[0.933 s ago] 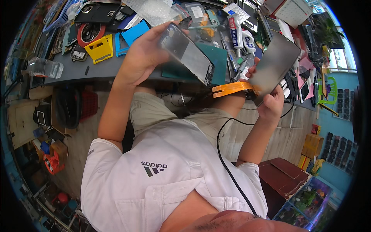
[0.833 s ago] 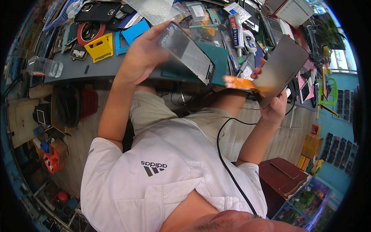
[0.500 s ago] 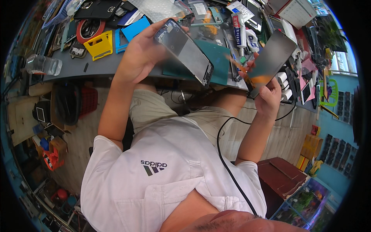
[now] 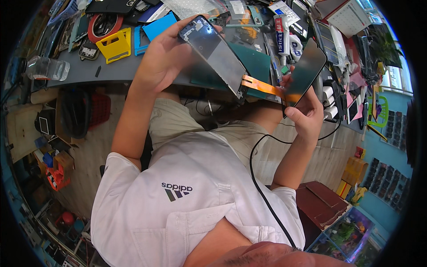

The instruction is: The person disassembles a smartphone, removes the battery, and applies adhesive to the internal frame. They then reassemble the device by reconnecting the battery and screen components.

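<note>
My left hand (image 4: pixel 162 60) grips the edge of a phone frame (image 4: pixel 215 60), a black-rimmed shell with a greyish silver inner face. It hangs tilted above the front of the desk. In my right hand (image 4: pixel 307 113) is a dark, glossy phone screen (image 4: pixel 304 71), held by its lower end and edges. An orange flex cable (image 4: pixel 262 85) runs from the screen toward the frame's lower right end. Its free-looking tip overlaps that end in view; I cannot tell whether they touch.
Under the frame lies a green mat (image 4: pixel 253 62). A glue tube (image 4: pixel 281 38) and a white bottle (image 4: pixel 295 46) are behind the screen. At left are a yellow phone stand (image 4: pixel 114 46), a tape roll (image 4: pixel 106 26) and a clear plastic bottle (image 4: pixel 48 69). A black cable (image 4: pixel 262 189) crosses my shirt.
The screen has turned in my right hand, and its orange flex cable now extends left to the frame's end. The frame has shifted only slightly in my left hand.
</note>
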`<move>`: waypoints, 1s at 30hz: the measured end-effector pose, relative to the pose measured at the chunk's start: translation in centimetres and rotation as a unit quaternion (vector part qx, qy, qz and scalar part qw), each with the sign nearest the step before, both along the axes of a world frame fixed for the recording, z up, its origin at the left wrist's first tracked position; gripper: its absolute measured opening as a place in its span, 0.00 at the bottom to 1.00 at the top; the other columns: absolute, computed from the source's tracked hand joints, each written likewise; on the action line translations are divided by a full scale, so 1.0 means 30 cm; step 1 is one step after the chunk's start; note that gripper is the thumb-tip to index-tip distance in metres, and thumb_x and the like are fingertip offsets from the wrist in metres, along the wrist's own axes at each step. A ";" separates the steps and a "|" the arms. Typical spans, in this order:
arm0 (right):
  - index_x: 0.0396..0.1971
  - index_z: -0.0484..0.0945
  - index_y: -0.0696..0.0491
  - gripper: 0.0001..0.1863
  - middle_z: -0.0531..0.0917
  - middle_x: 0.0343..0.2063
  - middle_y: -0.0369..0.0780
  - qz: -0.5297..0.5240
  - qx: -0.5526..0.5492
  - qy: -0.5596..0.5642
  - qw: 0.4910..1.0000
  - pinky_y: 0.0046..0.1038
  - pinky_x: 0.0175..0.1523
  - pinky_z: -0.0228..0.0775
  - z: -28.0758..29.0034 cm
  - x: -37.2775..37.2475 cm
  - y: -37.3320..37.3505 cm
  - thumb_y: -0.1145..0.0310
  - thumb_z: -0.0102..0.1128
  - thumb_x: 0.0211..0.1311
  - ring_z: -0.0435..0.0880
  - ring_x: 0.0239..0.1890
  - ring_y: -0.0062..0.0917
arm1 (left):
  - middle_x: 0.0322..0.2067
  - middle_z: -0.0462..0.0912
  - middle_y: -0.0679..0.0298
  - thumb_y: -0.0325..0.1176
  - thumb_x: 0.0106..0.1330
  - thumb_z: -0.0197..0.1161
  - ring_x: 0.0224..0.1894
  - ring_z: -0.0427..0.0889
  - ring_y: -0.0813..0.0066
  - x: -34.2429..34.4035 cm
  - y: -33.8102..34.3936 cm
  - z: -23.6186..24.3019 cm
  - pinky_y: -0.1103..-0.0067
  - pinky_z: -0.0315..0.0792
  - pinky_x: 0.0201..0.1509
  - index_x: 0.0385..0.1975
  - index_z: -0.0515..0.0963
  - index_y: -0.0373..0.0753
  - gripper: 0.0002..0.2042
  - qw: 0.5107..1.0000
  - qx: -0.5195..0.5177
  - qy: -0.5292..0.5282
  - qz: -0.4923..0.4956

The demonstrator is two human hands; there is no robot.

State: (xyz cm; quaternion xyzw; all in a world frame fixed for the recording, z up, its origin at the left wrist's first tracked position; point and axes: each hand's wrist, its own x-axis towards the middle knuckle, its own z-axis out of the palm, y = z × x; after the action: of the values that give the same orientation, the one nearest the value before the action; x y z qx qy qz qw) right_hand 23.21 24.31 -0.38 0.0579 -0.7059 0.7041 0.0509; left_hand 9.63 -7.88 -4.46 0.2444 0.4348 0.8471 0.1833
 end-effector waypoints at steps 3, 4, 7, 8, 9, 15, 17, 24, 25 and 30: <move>0.65 0.70 0.67 0.45 0.75 0.60 0.48 -0.004 0.024 0.007 1.000 0.43 0.66 0.75 0.012 0.008 -0.007 0.73 0.82 0.45 0.78 0.61 0.36 | 0.66 0.72 0.42 0.47 0.66 0.72 0.68 0.75 0.52 0.002 0.000 0.001 0.65 0.73 0.70 0.73 0.57 0.26 0.44 1.000 0.005 -0.004 0.005; 0.65 0.70 0.67 0.45 0.75 0.60 0.48 -0.004 0.033 0.009 0.999 0.43 0.66 0.75 0.014 0.011 -0.008 0.73 0.83 0.45 0.78 0.61 0.36 | 0.66 0.72 0.42 0.46 0.66 0.72 0.68 0.75 0.52 0.003 -0.001 0.004 0.65 0.73 0.70 0.73 0.57 0.26 0.44 1.000 0.004 -0.006 0.007; 0.66 0.70 0.66 0.46 0.74 0.61 0.48 0.003 0.055 0.015 0.998 0.43 0.66 0.75 0.020 0.025 -0.001 0.73 0.83 0.44 0.79 0.61 0.36 | 0.66 0.72 0.42 0.46 0.66 0.72 0.68 0.75 0.52 0.004 0.000 0.007 0.65 0.74 0.69 0.73 0.57 0.27 0.43 1.000 0.011 -0.011 0.006; 0.66 0.70 0.66 0.46 0.75 0.61 0.48 0.002 0.060 0.020 0.998 0.43 0.66 0.75 0.022 0.030 -0.004 0.73 0.83 0.44 0.79 0.61 0.36 | 0.66 0.72 0.42 0.45 0.66 0.72 0.68 0.75 0.52 0.004 0.001 0.007 0.65 0.74 0.69 0.73 0.58 0.27 0.43 1.000 0.015 -0.013 0.005; 0.66 0.70 0.66 0.46 0.75 0.60 0.48 0.001 0.065 0.025 0.998 0.42 0.66 0.74 0.025 0.034 -0.009 0.73 0.83 0.44 0.79 0.61 0.36 | 0.66 0.72 0.42 0.45 0.66 0.72 0.68 0.76 0.52 0.004 0.001 0.006 0.65 0.75 0.69 0.73 0.58 0.27 0.43 1.000 0.016 -0.010 0.005; 0.67 0.70 0.65 0.47 0.76 0.59 0.48 0.011 0.123 0.042 0.991 0.42 0.66 0.74 0.058 0.023 -0.026 0.73 0.83 0.44 0.79 0.61 0.37 | 0.66 0.72 0.42 0.45 0.67 0.71 0.68 0.76 0.53 0.001 -0.001 0.006 0.65 0.75 0.68 0.73 0.58 0.28 0.42 1.000 0.012 -0.004 -0.001; 0.67 0.70 0.64 0.47 0.76 0.58 0.48 0.016 0.134 0.045 0.990 0.41 0.66 0.74 0.072 0.010 -0.035 0.73 0.83 0.43 0.79 0.61 0.36 | 0.66 0.72 0.42 0.45 0.66 0.72 0.68 0.76 0.53 0.002 -0.003 0.006 0.65 0.75 0.68 0.73 0.59 0.28 0.42 1.000 0.006 -0.005 -0.001; 0.66 0.72 0.63 0.45 0.78 0.59 0.47 0.038 0.137 0.022 0.990 0.39 0.66 0.74 0.105 -0.039 -0.083 0.73 0.83 0.44 0.79 0.62 0.34 | 0.64 0.76 0.48 0.38 0.68 0.69 0.66 0.78 0.59 -0.004 -0.005 -0.015 0.67 0.76 0.67 0.72 0.63 0.32 0.35 1.000 0.016 -0.007 -0.006; 0.66 0.73 0.63 0.44 0.78 0.59 0.47 0.041 0.134 0.019 0.990 0.38 0.65 0.75 0.106 -0.046 -0.093 0.74 0.83 0.45 0.79 0.62 0.33 | 0.63 0.77 0.49 0.32 0.70 0.67 0.65 0.78 0.60 -0.008 -0.004 -0.021 0.67 0.76 0.67 0.71 0.64 0.32 0.31 1.000 0.024 -0.017 -0.009; 0.65 0.75 0.62 0.41 0.80 0.57 0.45 0.056 0.106 -0.041 0.992 0.36 0.63 0.77 0.115 -0.093 -0.146 0.76 0.81 0.48 0.81 0.60 0.31 | 0.65 0.74 0.52 0.29 0.69 0.69 0.64 0.78 0.62 0.021 -0.018 0.044 0.66 0.76 0.67 0.74 0.57 0.32 0.37 0.985 0.083 -0.141 -0.058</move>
State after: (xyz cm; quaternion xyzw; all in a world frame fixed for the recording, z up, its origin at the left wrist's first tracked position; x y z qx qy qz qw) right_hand 20.42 19.92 3.08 0.0729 -0.7734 0.6292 -0.0238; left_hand 10.25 -8.43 -3.14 0.1621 0.3181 0.8940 0.2706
